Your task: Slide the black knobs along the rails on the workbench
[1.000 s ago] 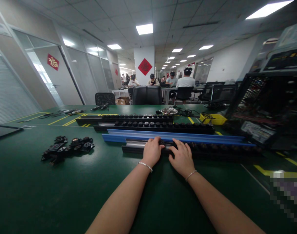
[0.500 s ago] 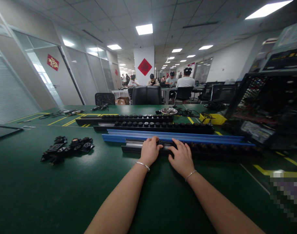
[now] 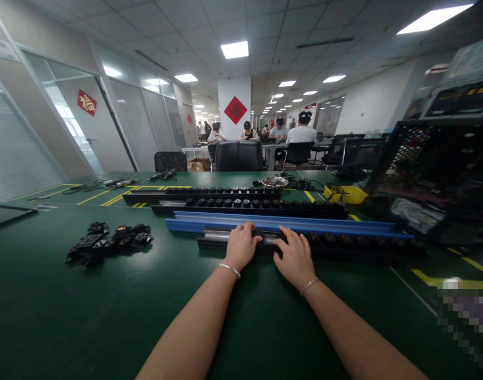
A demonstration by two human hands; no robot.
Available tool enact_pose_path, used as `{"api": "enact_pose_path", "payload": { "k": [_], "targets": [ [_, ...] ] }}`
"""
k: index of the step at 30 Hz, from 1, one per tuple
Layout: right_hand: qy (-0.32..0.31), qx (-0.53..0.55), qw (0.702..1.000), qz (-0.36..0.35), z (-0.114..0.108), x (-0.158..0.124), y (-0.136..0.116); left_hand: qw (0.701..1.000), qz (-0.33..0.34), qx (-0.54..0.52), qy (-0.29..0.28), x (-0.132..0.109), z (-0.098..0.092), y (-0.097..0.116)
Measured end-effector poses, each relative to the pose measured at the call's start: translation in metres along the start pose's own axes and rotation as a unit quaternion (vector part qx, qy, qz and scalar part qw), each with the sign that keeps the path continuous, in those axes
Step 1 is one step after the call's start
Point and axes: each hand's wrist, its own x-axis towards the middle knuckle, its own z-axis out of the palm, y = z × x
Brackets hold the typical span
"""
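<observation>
Where left hand [image 3: 241,247], right hand [image 3: 295,257] cover rail [image 3: 363,245] — fingertips hidden.

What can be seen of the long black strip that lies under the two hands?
The long black strip lies flat on the green table, just before a blue strip, parallel to it. Its left end shows a bare silvery channel; its right part carries a row of small black modules. The left hand and the right hand rest on its middle, fingers bent over the top.
</observation>
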Motion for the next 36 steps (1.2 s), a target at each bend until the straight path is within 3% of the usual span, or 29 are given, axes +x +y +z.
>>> {"api": "enact_pose_path", "payload": {
  "k": [12, 36],
  "targets": [
    [0.008, -0.004, 1.0, -0.008, 0.002, 0.0, 0.001, 1.0, -0.019, 0.002, 0.001, -0.001, -0.005, -0.005],
    [0.011, -0.001, 1.0, -0.007, 0.002, 0.0, 0.001, 0.999, 0.014, 0.022, 0.022, -0.005, -0.004, -0.016]
  ]
}}
